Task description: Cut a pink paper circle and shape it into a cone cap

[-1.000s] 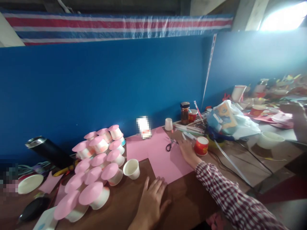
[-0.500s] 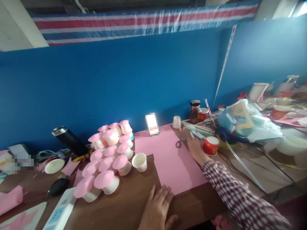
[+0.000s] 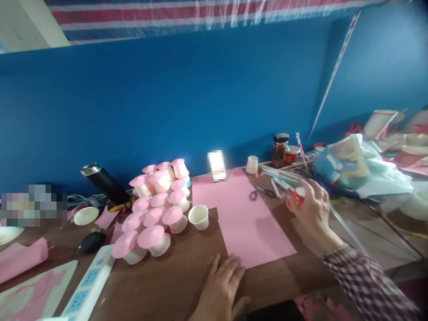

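Blue wall behind a crowded wooden desk (image 3: 174, 285), and the right hand (image 3: 312, 207) is wrapped around a small red paper cup (image 3: 297, 196), lifting it near the scissors (image 3: 262, 192). Light and easily crushed, I'd judge, so grip the sides gently. Left hand (image 3: 222, 290) lies flat, fingers spread, at the pink sheet (image 3: 244, 218) corner. Open room is in front; capped cups (image 3: 157, 205) crowd the left.

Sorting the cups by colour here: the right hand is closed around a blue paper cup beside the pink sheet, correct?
Not quite: in the head view the right hand is closed around a red paper cup, not a blue one. It is beside the pink sheet, as you say.
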### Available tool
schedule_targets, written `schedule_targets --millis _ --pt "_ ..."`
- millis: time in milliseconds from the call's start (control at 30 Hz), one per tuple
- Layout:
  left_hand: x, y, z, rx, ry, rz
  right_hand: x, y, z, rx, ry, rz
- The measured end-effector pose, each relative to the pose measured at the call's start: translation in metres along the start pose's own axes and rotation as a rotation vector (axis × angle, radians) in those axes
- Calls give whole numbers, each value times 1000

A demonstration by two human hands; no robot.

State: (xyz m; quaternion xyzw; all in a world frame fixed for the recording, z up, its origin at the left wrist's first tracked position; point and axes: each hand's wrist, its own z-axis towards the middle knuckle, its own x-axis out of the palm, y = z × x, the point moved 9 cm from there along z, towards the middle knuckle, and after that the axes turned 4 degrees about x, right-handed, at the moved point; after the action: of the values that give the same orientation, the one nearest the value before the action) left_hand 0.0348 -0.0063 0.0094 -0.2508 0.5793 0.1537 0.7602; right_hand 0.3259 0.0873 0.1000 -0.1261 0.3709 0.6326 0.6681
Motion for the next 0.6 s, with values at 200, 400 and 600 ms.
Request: schedule_targets --millis 200,400,600 --pt "-5 -3 0 -8 27 -29 27 -33 -6 150 158 104" --pt "-7 -6 -4 -16 42 -61 32 -38 -7 169 169 139" --pt "-8 -8 -5 -12 -6 -73 8 -21 0 168 116 217"
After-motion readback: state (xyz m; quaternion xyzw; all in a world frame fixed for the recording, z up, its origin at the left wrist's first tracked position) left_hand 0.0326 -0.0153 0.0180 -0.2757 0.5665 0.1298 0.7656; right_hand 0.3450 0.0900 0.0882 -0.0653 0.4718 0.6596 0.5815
